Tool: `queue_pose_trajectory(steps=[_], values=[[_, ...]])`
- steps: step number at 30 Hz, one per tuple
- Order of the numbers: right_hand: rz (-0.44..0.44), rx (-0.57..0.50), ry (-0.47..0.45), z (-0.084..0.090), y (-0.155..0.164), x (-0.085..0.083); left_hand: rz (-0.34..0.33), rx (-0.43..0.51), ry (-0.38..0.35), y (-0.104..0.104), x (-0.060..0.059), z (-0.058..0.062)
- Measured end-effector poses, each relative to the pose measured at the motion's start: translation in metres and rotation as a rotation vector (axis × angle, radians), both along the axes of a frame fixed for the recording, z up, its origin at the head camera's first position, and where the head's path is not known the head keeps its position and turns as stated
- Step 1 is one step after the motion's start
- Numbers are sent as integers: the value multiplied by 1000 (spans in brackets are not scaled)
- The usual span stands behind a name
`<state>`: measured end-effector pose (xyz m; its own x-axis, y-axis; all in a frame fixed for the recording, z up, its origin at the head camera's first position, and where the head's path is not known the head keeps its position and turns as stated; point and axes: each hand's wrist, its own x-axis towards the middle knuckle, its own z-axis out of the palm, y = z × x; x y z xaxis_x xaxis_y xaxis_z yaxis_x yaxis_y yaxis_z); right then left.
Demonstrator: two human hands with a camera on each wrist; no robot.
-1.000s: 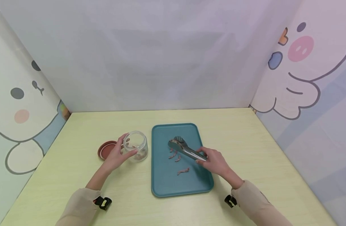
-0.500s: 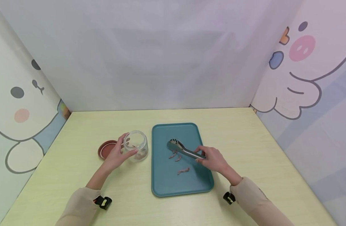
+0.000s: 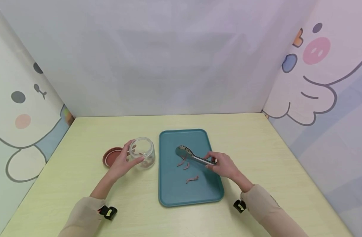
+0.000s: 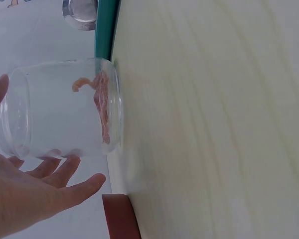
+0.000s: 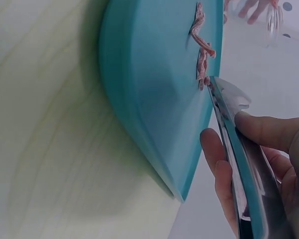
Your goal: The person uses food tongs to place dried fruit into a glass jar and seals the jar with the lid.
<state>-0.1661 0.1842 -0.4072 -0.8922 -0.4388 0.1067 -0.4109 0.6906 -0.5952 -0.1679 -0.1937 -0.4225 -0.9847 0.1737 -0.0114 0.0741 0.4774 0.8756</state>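
My left hand (image 3: 120, 164) holds a clear glass jar (image 3: 150, 160) upright on the table, with thumb and fingers around its sides near the rim. Reddish strips of what looks like dried meat (image 4: 101, 102) lie on the jar's bottom. Over the blue-green tray (image 3: 173, 192), my right hand (image 3: 225, 167) grips metal tongs (image 3: 195, 158) by their arms. The tong heads are pressed close together, right at the upper strips. Several small meat strips (image 3: 192, 179) lie on the tray; the tongs partly cover the upper ones.
To the left of the jar lies a round reddish-brown lid (image 3: 109, 158), partly behind the left hand. The tray stands just right of the jar on a pale wooden table (image 3: 246, 138). A white cloth wall (image 3: 175, 72) rises along the table's back edge.
The tongs' two arms have come together from a spread position, and their heads have turned and dipped toward the upper strips. The left hand and jar have stayed in place.
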Motion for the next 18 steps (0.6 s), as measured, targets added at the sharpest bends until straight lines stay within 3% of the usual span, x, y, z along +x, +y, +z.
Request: queue_pose_trajectory(steps=[18], values=[[2,-160,-60,23,-1,-9,2,5,7,1,0,1]])
